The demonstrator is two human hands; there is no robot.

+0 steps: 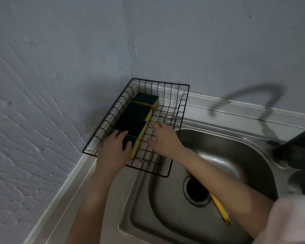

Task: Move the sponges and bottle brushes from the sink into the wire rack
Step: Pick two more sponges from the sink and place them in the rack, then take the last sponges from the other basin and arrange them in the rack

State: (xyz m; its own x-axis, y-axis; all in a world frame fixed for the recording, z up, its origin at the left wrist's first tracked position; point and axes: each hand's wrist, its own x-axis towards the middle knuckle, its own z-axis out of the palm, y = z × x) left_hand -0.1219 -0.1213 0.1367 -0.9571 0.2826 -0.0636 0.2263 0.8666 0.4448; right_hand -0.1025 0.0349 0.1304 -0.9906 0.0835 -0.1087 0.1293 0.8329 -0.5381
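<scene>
- Grey painted walls meet in a corner behind a steel bench with a sink set into it.
- Taking the sink as landmark: the black wire rack stands at its far left corner, pushed into the wall corner, with its near right corner overhanging the basin's edge.
- Four sponges, dark green on top and yellow below, lie in a row along the rack's side away from the sink.
- Farthest from the sink's near edge is the back sponge; next come the second sponge and the third sponge, each overlapping or touching its neighbour.
- Nearest is the front sponge, tilted, with its yellow edge turned toward the sink.
- The left hand reaches into the rack from the near side; its grip is closed round the front sponge, thumb on the green face, fingers on the far side.
- The right hand crosses over the sink's far left rim and lies on the rack's wire floor beside the sponges, fingers loosely spread, grip released, holding nothing.
- A yellow brush handle lies in the basin, right of the drain, partly hidden under the right forearm.
- A dark, blurred faucet sits at the sink's right rim.
</scene>
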